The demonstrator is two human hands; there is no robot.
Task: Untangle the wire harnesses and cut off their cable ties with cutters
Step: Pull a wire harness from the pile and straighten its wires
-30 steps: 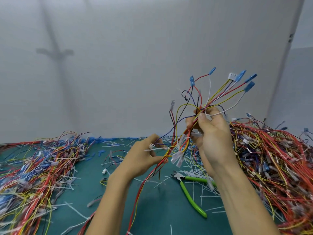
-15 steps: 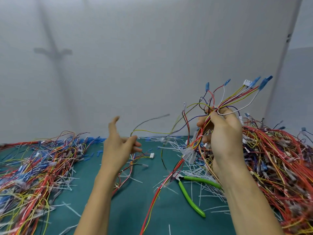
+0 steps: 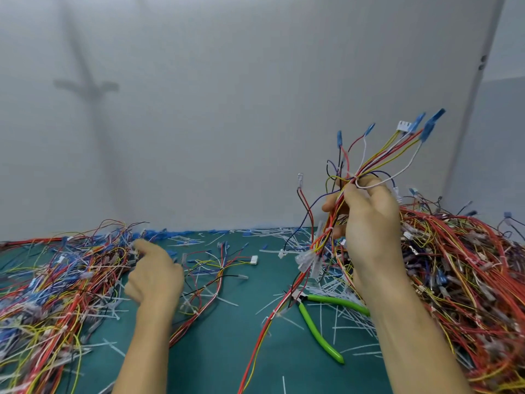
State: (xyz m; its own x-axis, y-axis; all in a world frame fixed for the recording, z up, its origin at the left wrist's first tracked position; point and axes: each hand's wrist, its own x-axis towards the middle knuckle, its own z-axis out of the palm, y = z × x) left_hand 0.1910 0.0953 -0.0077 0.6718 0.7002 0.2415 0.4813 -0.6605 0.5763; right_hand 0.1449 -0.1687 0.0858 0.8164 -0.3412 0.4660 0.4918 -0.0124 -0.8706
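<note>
1. Open strip of mat [image 3: 227, 351] down the middle, from the near edge to the wall [image 3: 227, 109] at the far edge.
2. Hemmed in on both sides: left pile [image 3: 56, 280] spilling to the near-left corner, right pile [image 3: 468, 280] heaped out to the right edge of view.
3. Gripping the harness [image 3: 326, 233] in the right hand [image 3: 369, 220], fingers curled tight round the bundle. Held high at the far right, just beside the right pile, with blue terminals fanned out on top and red and yellow tails trailing down to the near mat.
4. Left hand [image 3: 154, 275] low over the mat and blurred, index tip at the left pile's edge. Fingers loose, nothing seen in them.
5. Cutters [image 3: 318, 331] lying on the mat right of centre, green handles spread, one running under the right forearm, amid white cut ties [image 3: 345, 315].
6. Loose harness [image 3: 221, 268] lying flat between the left hand and the held harness, white plug at its far-right end.
7. Against half a second back: left hand down from its raised, splayed pose and over by the left pile. Loose harness now settled on the mat instead of mid-air. Right hand's grip unchanged, with the bundle a touch higher. Cutters in the same spot.
</note>
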